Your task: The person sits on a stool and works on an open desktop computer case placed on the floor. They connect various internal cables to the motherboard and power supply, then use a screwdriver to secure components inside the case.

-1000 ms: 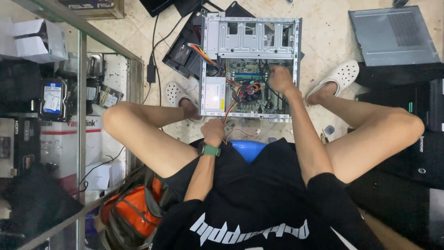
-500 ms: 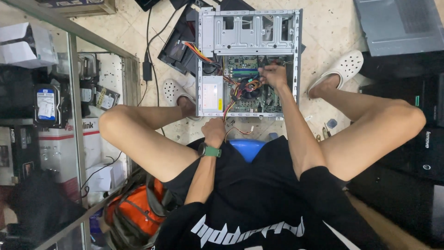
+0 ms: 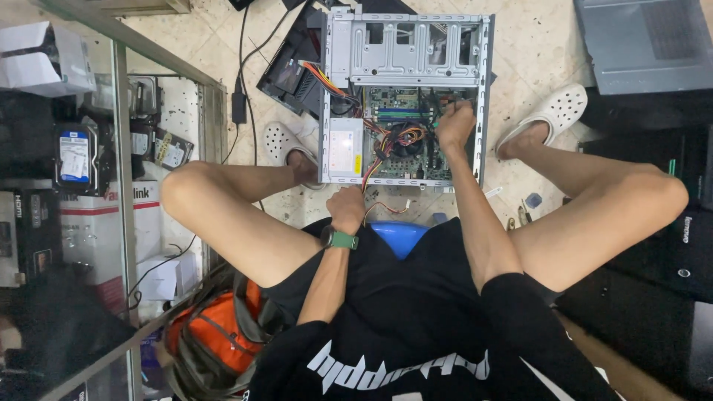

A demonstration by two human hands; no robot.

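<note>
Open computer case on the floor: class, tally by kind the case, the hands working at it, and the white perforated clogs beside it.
Open grey metal computer case: 1
Hands: 2, left hand, right hand
White perforated clogs: 2, and
Total: 5

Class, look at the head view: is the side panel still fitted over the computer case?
No, the case lies open, its board and wires bare, with the right hand inside.

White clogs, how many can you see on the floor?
2. One white clog lies left of the open computer case, by the left foot; the other white clog is on the right foot, right of the case. Others may be hidden.
</note>
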